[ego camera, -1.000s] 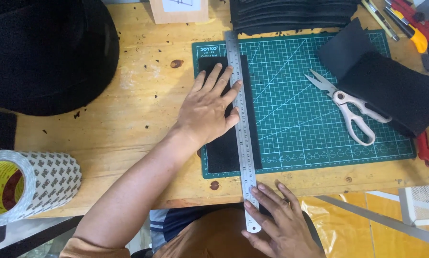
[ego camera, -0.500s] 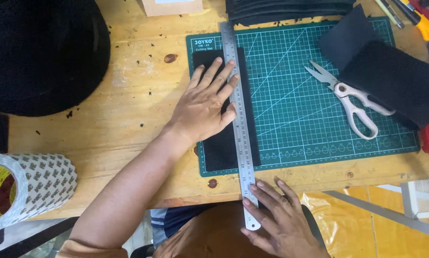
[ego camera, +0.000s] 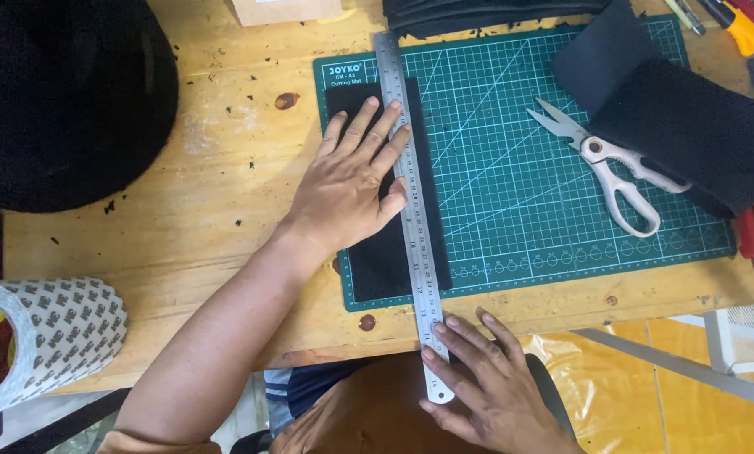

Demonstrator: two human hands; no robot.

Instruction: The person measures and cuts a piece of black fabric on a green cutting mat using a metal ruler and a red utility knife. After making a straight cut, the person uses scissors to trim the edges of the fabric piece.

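1. White-handled scissors (ego camera: pixel 612 172) and a dark fabric roll (ego camera: pixel 688 126) lie well right of both hands; a tape roll (ego camera: pixel 45 340) sits far left on the desk (ego camera: pixel 184 219).
2. The steel ruler (ego camera: pixel 412 210) lies lengthwise over a black strip (ego camera: pixel 377 252) on the green mat (ego camera: pixel 545 227).
3. Left hand (ego camera: pixel 348 189) presses flat, fingers spread, on strip and ruler.
4. Right hand (ego camera: pixel 486 387), open, fingertips touch the ruler's near end.

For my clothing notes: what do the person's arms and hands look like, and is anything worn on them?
Both are bare. The left hand has no glove, ring or watch, and its forearm shows no sleeve up to the picture's lower edge. The right hand also has no glove or ring; its wrist is out of view.
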